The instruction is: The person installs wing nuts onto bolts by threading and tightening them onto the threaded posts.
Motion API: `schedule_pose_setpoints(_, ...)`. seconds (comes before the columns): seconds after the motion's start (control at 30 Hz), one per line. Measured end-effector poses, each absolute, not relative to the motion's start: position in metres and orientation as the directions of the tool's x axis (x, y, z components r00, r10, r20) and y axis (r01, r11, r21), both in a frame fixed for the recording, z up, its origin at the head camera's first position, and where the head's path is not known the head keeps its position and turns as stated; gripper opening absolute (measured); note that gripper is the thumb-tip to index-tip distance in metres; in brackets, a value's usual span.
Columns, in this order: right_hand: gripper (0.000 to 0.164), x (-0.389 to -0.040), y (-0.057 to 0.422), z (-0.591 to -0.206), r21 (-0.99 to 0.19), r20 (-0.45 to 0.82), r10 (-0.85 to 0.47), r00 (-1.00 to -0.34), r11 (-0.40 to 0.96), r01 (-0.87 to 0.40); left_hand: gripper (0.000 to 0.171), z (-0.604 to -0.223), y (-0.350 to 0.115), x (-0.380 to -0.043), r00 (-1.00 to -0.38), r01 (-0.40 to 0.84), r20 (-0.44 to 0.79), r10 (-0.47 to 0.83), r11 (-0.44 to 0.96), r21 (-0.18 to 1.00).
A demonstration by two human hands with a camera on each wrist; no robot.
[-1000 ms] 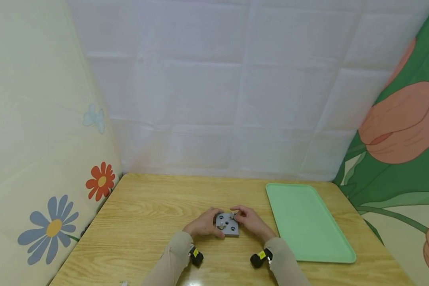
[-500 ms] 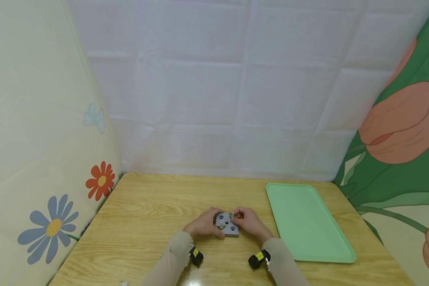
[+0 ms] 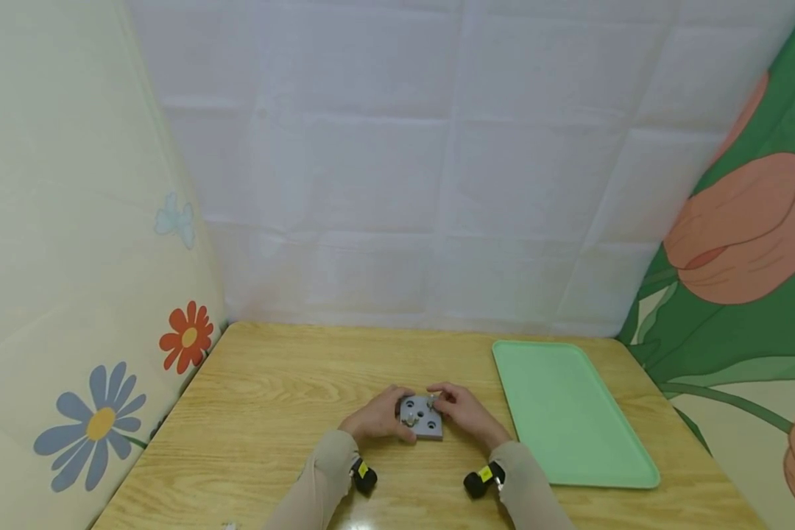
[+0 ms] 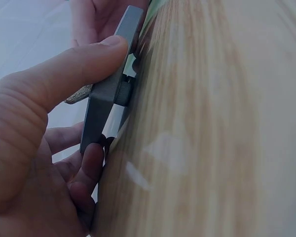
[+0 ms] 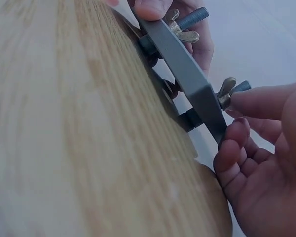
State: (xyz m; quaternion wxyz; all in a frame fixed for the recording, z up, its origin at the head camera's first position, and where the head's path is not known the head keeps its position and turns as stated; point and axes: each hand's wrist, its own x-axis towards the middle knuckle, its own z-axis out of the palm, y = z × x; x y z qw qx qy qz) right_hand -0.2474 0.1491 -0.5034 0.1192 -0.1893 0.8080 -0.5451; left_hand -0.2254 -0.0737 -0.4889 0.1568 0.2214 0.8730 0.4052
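A grey metal plate [image 3: 427, 433] with several holes sits at the middle of the table, slightly raised in the wrist views. My left hand [image 3: 374, 416] grips its left side, with the thumb on the near edge and fingers around the far side. Two bolts pass through the plate, their heads underneath. One carries a brass-coloured wing nut [image 5: 190, 36] near my left hand. My right hand [image 3: 467, 412] has its thumb against the other wing nut [image 5: 226, 95], at the far right corner, pinching it with the index finger partly hidden. That bolt's threaded tip [image 5: 242, 86] sticks out past the nut.
A light green tray [image 3: 573, 412] lies to the right of my right hand on the wooden table [image 3: 285, 383]. A small pale object [image 3: 230, 525] is cut off at the bottom edge. A white sheet [image 3: 358, 184] hangs behind, with patterned cloths at both sides.
My right fingers curled in over the far right wing nut, then the index finger stretched out again as the wrist swung slightly back. The left hand and plate have stayed in place.
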Motion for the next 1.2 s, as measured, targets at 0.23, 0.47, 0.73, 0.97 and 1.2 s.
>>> schedule_pose_setpoints(0.23, 0.028, -0.246, 0.148, -0.501, -0.904, 0.017, -0.438, -0.899, 0.378, -0.201, 0.082, -0.490, -0.073, -0.226, -0.861, 0.241, -0.108, 0.498, 0.584, 0.775)
schedule_pose_setpoints(0.47, 0.015, -0.244, 0.147, -0.499, -0.883, 0.035, -0.438, -0.898, 0.407, -0.233, 0.081, -0.490, -0.073, -0.226, -0.862, 0.231, -0.111, 0.495, 0.577, 0.783)
schedule_pose_setpoints(0.73, 0.012, -0.242, 0.143, -0.497, -0.862, 0.042, -0.391, -0.920, 0.451, -0.230, 0.081, -0.489, -0.073, -0.225, -0.863, 0.220, -0.112, 0.492, 0.566, 0.794)
schedule_pose_setpoints(0.97, 0.031, -0.244, 0.148, -0.496, -0.937, -0.026, -0.437, -0.899, 0.324, -0.130, 0.082, -0.487, -0.073, -0.224, -0.867, 0.195, -0.119, 0.485, 0.548, 0.813)
schedule_pose_setpoints(1.2, 0.031, -0.233, 0.149, -0.476, -0.923, 0.017, -0.502, -0.865, 0.324, -0.206, 0.081, -0.487, -0.072, -0.223, -0.867, 0.190, -0.119, 0.484, 0.543, 0.818)
